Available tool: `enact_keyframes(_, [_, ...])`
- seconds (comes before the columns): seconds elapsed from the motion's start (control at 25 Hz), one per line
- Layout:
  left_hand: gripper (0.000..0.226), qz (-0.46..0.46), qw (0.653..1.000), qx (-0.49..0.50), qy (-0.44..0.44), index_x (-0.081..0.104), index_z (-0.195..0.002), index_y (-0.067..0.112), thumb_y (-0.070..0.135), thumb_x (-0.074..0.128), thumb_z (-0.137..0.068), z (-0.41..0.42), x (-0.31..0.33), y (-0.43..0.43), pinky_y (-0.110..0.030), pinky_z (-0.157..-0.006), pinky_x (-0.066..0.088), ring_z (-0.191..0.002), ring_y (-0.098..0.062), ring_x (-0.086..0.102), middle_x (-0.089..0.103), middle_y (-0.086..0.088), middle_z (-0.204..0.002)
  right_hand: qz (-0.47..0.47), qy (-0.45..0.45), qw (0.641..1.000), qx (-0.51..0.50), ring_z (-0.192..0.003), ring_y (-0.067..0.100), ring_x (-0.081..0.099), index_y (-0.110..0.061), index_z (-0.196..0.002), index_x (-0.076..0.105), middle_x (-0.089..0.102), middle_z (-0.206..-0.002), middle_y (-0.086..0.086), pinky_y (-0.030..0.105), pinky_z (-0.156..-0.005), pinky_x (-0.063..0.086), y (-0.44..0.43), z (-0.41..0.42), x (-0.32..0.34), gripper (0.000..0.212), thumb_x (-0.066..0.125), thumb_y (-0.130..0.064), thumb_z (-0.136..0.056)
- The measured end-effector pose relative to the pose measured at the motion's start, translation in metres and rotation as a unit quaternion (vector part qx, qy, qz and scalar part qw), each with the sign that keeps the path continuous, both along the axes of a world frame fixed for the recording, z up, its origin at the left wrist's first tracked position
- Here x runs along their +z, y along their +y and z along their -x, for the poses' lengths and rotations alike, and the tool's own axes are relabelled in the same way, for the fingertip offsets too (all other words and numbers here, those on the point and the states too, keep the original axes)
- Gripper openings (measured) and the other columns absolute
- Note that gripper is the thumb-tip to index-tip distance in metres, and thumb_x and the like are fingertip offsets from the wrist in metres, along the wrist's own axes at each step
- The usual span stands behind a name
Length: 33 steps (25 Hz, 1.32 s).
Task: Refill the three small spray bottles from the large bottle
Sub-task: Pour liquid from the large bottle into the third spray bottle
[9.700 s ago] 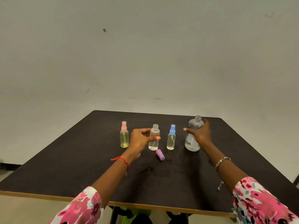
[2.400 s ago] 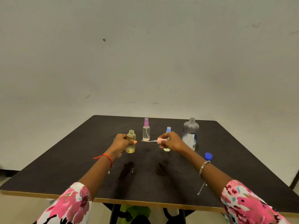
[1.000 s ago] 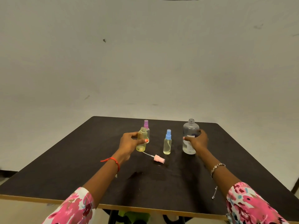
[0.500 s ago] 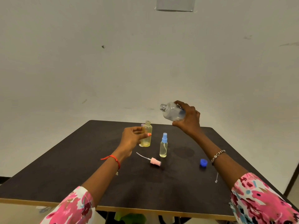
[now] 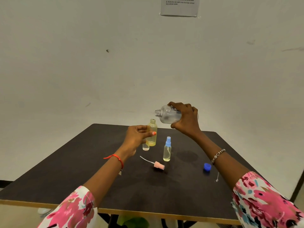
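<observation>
My right hand [image 5: 185, 119] grips the large clear bottle [image 5: 167, 114], tipped on its side in the air with its open neck pointing left. My left hand [image 5: 136, 137] holds a small yellow bottle [image 5: 152, 133] upright above the table, its top off, its mouth just below and left of the large bottle's neck. Behind it stands a second small bottle [image 5: 145, 146], mostly hidden by my hand. A blue-capped spray bottle [image 5: 167, 149] stands on the dark table [image 5: 98, 186]. The pink spray top [image 5: 158, 165] with its tube lies in front.
A blue screw cap [image 5: 207, 167] lies on the table to the right, near my right forearm. A thin dip tube or pin [image 5: 217, 177] lies just in front of it. A paper sheet [image 5: 180, 6] hangs on the wall behind.
My left hand has lifted the yellow bottle off the table. My right hand has brought the tipped large bottle lower and closer to the yellow bottle's mouth.
</observation>
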<state>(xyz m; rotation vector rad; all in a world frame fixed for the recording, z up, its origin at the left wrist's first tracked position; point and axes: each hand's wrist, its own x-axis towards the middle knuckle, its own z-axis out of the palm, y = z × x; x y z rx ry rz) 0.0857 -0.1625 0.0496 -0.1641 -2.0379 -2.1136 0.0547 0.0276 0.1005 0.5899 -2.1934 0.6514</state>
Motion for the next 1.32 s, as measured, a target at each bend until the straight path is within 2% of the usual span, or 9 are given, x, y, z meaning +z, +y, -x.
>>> enact_keyframes(0.16, [0.042,0.0,1.0,0.003,0.001,0.063,-0.107,0.006,0.007,0.076,-0.068,-0.0006,0.0011,-0.0032,-0.027,-0.067,0.058,-0.087,-0.015,0.066,0.068,-0.006,-0.099,-0.013,0.007,1.0,-0.002,-0.101,0.025,0.05,-0.024,-0.12,0.054,0.063,-0.113,-0.002,0.032,-0.088,0.021,-0.0027,-0.001,0.0017,0.072,0.072,-0.005,-0.053])
enact_keyframes(0.64, [0.049,0.01,1.0,-0.002,-0.006,0.06,-0.115,0.002,0.007,0.075,-0.069,-0.0037,0.0041,-0.0049,-0.03,-0.074,0.057,-0.1,-0.022,0.064,0.066,-0.012,-0.112,-0.056,0.036,0.998,0.001,-0.102,0.026,0.049,-0.024,-0.118,0.056,0.063,-0.112,-0.003,0.032,-0.089,0.018,-0.0063,-0.0031,0.0068,0.069,0.07,-0.005,-0.053])
enact_keyframes(0.88, [0.049,0.009,1.0,-0.001,-0.007,0.06,-0.115,0.001,0.007,0.075,-0.069,-0.0046,0.0049,-0.0079,-0.03,-0.073,0.056,-0.099,-0.022,0.065,0.066,-0.013,-0.111,-0.067,0.044,0.997,0.0,-0.103,0.028,0.049,-0.023,-0.118,0.057,0.064,-0.114,-0.002,0.037,-0.093,0.022,-0.0074,-0.0039,0.0078,0.068,0.07,-0.005,-0.054])
enact_keyframes(1.12, [0.05,0.007,1.0,-0.003,-0.005,0.059,-0.115,0.0,0.007,0.075,-0.068,-0.0054,0.0033,-0.0074,-0.023,-0.062,0.057,-0.093,-0.019,0.065,0.066,-0.013,-0.11,-0.081,0.048,0.996,-0.003,-0.103,0.028,0.049,-0.025,-0.116,0.058,0.064,-0.113,-0.002,0.038,-0.093,0.022,-0.0079,-0.0021,0.0062,0.066,0.068,-0.005,-0.054])
enact_keyframes(1.32, [0.05,0.01,1.0,-0.001,-0.008,0.059,-0.115,0.001,0.007,0.076,-0.068,-0.0044,0.0018,-0.0091,-0.026,-0.067,0.057,-0.094,-0.02,0.066,0.066,-0.013,-0.11,-0.084,0.044,0.995,0.0,-0.104,0.029,0.049,-0.025,-0.117,0.057,0.063,-0.113,-0.002,0.039,-0.094,0.022,-0.0086,-0.0001,0.0064,0.067,0.063,-0.008,-0.053])
